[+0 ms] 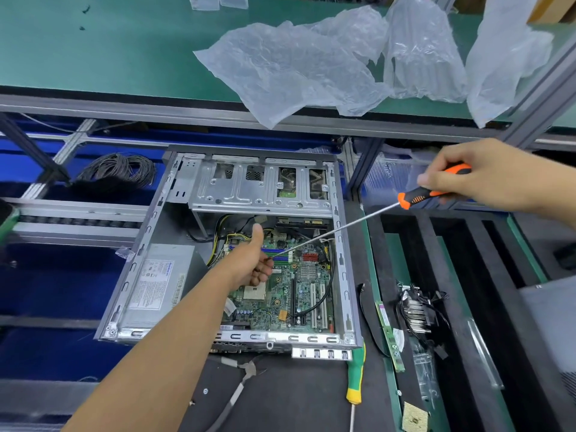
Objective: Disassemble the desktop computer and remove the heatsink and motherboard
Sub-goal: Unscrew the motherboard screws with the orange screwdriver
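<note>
Screwdriver tip over the motherboard (299, 285)
My right hand (486, 176) grips the orange screwdriver (417, 196); my left hand (254, 263) pinches its tip.

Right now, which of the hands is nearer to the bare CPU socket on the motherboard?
Left. The left hand is inside the case just above the CPU socket, gripping the screwdriver's tip. The right hand holds the handle outside the case, far to the upper right.
</note>
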Tool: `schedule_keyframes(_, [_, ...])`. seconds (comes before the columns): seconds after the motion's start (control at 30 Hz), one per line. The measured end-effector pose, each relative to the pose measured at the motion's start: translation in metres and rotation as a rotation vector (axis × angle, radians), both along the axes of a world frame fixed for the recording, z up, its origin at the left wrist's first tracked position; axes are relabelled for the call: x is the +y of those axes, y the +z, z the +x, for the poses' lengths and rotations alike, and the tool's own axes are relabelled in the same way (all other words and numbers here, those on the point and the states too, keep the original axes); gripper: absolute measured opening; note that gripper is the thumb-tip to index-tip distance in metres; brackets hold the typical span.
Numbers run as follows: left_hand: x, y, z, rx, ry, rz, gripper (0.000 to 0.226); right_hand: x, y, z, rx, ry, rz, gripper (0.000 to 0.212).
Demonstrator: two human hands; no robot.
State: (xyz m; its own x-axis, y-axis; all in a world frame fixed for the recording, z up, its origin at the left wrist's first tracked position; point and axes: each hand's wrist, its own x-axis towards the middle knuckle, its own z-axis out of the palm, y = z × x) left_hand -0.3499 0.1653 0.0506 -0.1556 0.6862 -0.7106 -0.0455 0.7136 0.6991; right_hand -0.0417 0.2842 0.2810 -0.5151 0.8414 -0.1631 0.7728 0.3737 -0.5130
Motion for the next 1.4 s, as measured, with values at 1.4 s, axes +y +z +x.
schedule_keyframes(1.4, [-0.001,0.015,0.002,0.198,-0.167,0.123,0.029,-0.043,0.023,-0.128,-0.554,0.409,0.571,0.027])
